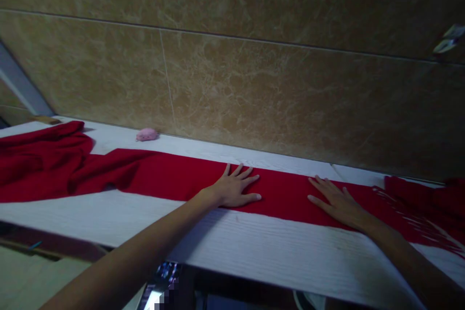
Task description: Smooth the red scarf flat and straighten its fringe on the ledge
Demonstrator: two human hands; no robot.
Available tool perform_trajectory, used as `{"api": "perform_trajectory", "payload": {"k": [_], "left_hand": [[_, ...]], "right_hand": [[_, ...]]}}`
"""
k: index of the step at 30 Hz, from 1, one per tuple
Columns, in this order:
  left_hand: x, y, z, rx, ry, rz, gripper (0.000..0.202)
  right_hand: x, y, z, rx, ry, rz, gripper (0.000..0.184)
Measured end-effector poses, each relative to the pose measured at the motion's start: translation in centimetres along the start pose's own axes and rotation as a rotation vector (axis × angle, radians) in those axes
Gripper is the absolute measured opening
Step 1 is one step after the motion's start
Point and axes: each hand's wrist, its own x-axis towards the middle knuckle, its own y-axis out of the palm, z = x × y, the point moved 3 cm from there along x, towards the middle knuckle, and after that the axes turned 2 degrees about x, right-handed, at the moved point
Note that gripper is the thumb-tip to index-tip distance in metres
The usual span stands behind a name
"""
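Both hands are down on the red scarf (pixel 167 177), which lies stretched lengthwise along the white table (pixel 254 247), roughly parallel to the tiled wall (pixel 272 92) behind it.

Left hand (pixel 234 188): palm down, fingers spread, flat on the cloth at about mid-length. Nothing pinched, nothing held. Right hand (pixel 336 201): same posture, palm flat, fingers pointing left, resting on the cloth further right. Neither hand is closed on anything.

Why flat: my read is that open palms spread the load and pin the strip to the board without raising wrinkles, where a pinch would lift it. Two contact points set apart hold the section between them smooth (no folds visible there).

The ends differ. The left side is a bunched end (pixel 39 155), rumpled and piled toward the table's far-left corner. The right side shows the fringe (pixel 407 203), strands fanned out, with more red cloth heaped past it.

A pink lump (pixel 147 134) sits at the wall edge, just behind the scarf and well apart from both hands. Can't tell what it is. A lit screen (pixel 160 286) shows below the table's near edge, blurred.
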Motion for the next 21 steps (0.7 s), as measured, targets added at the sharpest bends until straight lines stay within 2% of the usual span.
{"api": "perform_trajectory", "payload": {"k": [2,4,6,8,11,15,19,21], "left_hand": [[-1.8,-0.1,-0.1,0.021,0.004,-0.001,0.085],[-3.2,-0.1,-0.4,0.04,0.003,0.006,0.084],[-4.1,0.0,-0.8,0.06,-0.007,0.031,0.085],[-4.6,0.0,-1.0,0.074,-0.016,0.054,0.086],[-5.2,0.1,-0.9,0.087,-0.001,0.075,0.086],[-6.5,-0.1,-0.4,0.102,0.011,0.073,0.08],[-6.5,-1.0,0.0,0.06,-0.026,0.107,0.071],[-5.7,-1.7,0.2,0.041,-0.067,0.068,0.066]], "right_hand": [[-0.3,-0.7,2.7,0.005,-0.045,-0.051,0.082],[-0.7,-1.4,6.5,0.04,-0.17,-0.099,0.08],[-1.2,-1.7,10.2,0.109,-0.293,-0.075,0.079],[-1.6,-1.5,12.5,0.144,-0.341,-0.013,0.079],[-2.0,-0.5,13.1,0.14,-0.344,0.065,0.083],[-2.4,0.3,11.6,0.135,-0.359,0.079,0.09],[-2.7,-0.3,11.5,0.2,-0.371,0.08,0.092],[-2.5,-0.9,11.9,0.245,-0.359,0.063,0.087]]}}
